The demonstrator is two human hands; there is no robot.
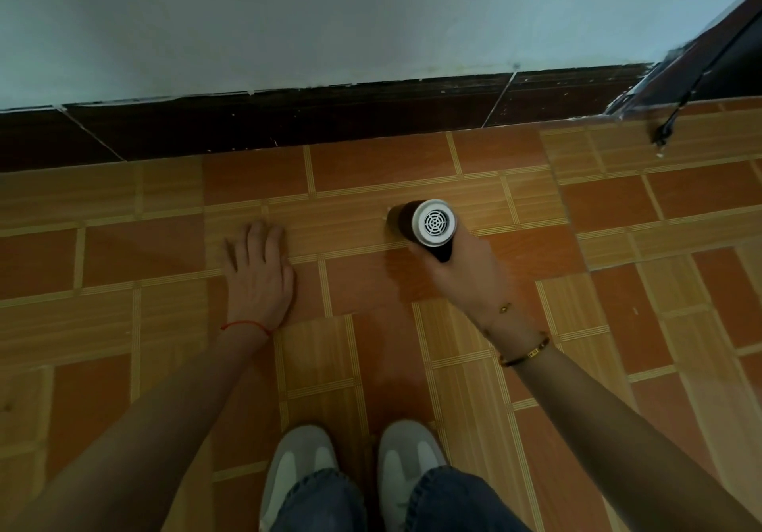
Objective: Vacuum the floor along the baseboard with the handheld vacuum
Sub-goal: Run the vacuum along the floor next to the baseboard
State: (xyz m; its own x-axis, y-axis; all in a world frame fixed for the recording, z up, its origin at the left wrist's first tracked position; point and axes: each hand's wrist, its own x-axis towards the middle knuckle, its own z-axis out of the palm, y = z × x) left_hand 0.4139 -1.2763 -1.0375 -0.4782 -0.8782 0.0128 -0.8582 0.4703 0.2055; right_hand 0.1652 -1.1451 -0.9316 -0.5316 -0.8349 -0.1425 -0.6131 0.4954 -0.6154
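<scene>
My right hand (466,271) is shut on the handheld vacuum (424,224), a dark cylinder with a white vented end cap facing up at me. Its nozzle end points down at the orange and tan tiled floor (371,168), a short way in front of the dark brown baseboard (288,119). The nozzle tip is hidden under the body. My left hand (257,271) lies flat on the floor to the left of the vacuum, palm down with fingers spread, holding nothing.
A pale wall (330,16) rises above the baseboard. A dark door frame (701,57) with a black cable (668,127) hanging to the floor stands at the far right corner. My two grey shoes (354,469) are at the bottom centre.
</scene>
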